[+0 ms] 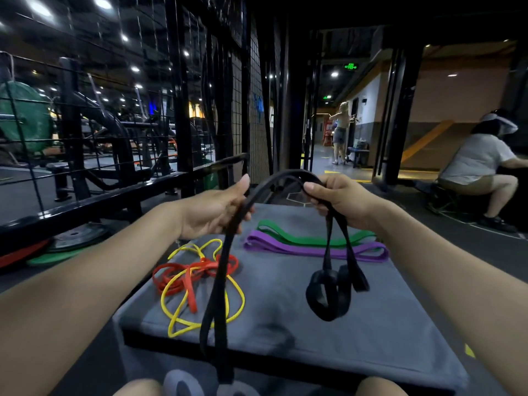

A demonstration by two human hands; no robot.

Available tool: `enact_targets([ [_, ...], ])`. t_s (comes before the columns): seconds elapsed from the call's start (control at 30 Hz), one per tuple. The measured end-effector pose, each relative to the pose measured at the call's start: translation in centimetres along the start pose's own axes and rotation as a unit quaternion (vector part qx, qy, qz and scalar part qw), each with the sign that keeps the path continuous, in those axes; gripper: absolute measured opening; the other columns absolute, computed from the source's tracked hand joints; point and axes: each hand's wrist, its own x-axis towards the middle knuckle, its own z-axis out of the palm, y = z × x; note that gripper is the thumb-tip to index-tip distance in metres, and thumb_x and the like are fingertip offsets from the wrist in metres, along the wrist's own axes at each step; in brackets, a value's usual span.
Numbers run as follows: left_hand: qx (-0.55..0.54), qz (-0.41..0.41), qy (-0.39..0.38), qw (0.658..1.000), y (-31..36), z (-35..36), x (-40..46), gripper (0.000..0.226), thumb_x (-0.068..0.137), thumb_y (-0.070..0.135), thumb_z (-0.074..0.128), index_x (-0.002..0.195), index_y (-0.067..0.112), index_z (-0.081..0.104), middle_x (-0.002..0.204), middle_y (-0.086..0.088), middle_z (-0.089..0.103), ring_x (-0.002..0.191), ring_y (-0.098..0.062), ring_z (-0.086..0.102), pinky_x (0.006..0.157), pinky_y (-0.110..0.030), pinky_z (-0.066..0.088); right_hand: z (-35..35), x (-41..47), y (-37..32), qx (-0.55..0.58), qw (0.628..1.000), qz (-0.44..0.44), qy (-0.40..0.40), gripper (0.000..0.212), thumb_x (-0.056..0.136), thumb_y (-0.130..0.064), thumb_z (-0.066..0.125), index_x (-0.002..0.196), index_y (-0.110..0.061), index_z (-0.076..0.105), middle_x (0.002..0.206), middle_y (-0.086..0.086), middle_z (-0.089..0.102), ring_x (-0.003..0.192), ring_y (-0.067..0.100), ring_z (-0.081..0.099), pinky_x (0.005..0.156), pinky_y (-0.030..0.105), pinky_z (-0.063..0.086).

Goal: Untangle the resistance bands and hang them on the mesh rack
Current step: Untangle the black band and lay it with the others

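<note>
Both hands' fingers grasp the black band: left hand, right hand, band arching between.

grey padded box; yellow, red, purple, green bands

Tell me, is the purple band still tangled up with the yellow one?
No, the purple band lies flat beside the green band, apart from the yellow band.

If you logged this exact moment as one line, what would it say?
step: untangling | left hand: grips black resistance band | right hand: grips same band | red and yellow bands: tangled on grey padded box
</note>
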Motion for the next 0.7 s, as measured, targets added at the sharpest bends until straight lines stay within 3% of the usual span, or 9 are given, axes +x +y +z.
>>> enact_targets([
  [0.17, -0.032, 0.046, -0.045, 0.997, 0.1, 2.2, 0.6, 0.042, 0.070, 0.048, 0.052, 0.089, 0.012, 0.060, 0.068, 0.004, 0.058, 0.066, -0.008, 0.058, 0.073, -0.019, 0.051, 0.6, 0.1, -0.3, -0.005, 0.999, 0.006, -0.035, 0.031, 0.096, -0.013, 0.044, 0.066, -0.010, 0.045, 0.058, -0.002, 0.038, 0.047, 0.007, 0.033, 0.048, 0.018, 0.028],
  [0.27, -0.042, 0.088, -0.001, 0.995, 0.6, 3.1, 1.4, 0.023, 0.080, 0.036, 0.056, 0.079, 0.014, 0.053, 0.060, 0.006, 0.040, 0.051, -0.003, 0.040, 0.057, -0.014, 0.041, 0.7, 0.1, -0.1, -0.012, 1.000, 0.003, -0.021, 0.028, 0.097, -0.014, 0.044, 0.069, -0.009, 0.047, 0.058, -0.002, 0.040, 0.047, 0.008, 0.033, 0.049, 0.018, 0.028],
  [0.37, -0.027, 0.124, 0.063, 0.990, 1.2, 3.3, 2.0, 0.022, 0.093, 0.033, 0.049, 0.086, 0.012, 0.049, 0.048, 0.013, 0.030, 0.041, -0.002, 0.025, 0.044, -0.015, 0.027, 0.8, -0.3, -0.1, -0.049, 0.998, -0.008, -0.026, 0.025, 0.098, -0.017, 0.043, 0.078, -0.007, 0.053, 0.063, 0.002, 0.042, 0.049, 0.009, 0.039, 0.050, 0.019, 0.035],
  [0.43, -0.033, 0.138, 0.076, 0.987, 1.7, 3.3, 2.2, 0.027, 0.094, 0.034, 0.047, 0.075, 0.015, 0.043, 0.047, 0.013, 0.026, 0.040, -0.003, 0.021, 0.039, -0.013, 0.024, 0.9, -0.6, 0.0, -0.053, 0.998, -0.007, -0.033, 0.026, 0.099, -0.019, 0.040, 0.084, -0.007, 0.059, 0.066, 0.004, 0.048, 0.052, 0.011, 0.048, 0.053, 0.019, 0.044],
  [0.57, -0.051, 0.149, 0.075, 0.985, 2.0, 3.5, 2.3, 0.034, 0.093, 0.036, 0.048, 0.066, 0.023, 0.032, 0.053, 0.009, 0.022, 0.042, -0.004, 0.017, 0.036, -0.013, 0.021, 0.9, -1.0, 0.0, -0.065, 0.998, 0.001, -0.027, 0.029, 0.100, -0.018, 0.038, 0.102, 0.004, 0.057, 0.071, 0.008, 0.062, 0.061, 0.017, 0.063, 0.062, 0.026, 0.055],
  [0.63, -0.073, 0.149, 0.059, 0.984, 2.1, 3.6, 2.4, 0.032, 0.094, 0.036, 0.048, 0.068, 0.023, 0.033, 0.051, 0.010, 0.022, 0.041, -0.003, 0.017, 0.035, -0.012, 0.021, 0.7, -0.9, 0.2, -0.131, 0.991, -0.037, 0.017, 0.027, 0.099, -0.014, 0.039, 0.098, 0.008, 0.054, 0.068, 0.009, 0.063, 0.061, 0.018, 0.065, 0.061, 0.026, 0.054],
  [0.7, -0.109, 0.148, 0.044, 0.982, 2.2, 3.8, 2.6, 0.032, 0.094, 0.035, 0.047, 0.068, 0.023, 0.033, 0.051, 0.011, 0.022, 0.042, -0.003, 0.017, 0.035, -0.012, 0.021, 0.9, -0.8, 0.5, -0.193, 0.976, -0.083, 0.052, 0.021, 0.098, -0.011, 0.042, 0.093, 0.005, 0.055, 0.071, 0.008, 0.065, 0.068, 0.022, 0.068, 0.069, 0.033, 0.056],
])
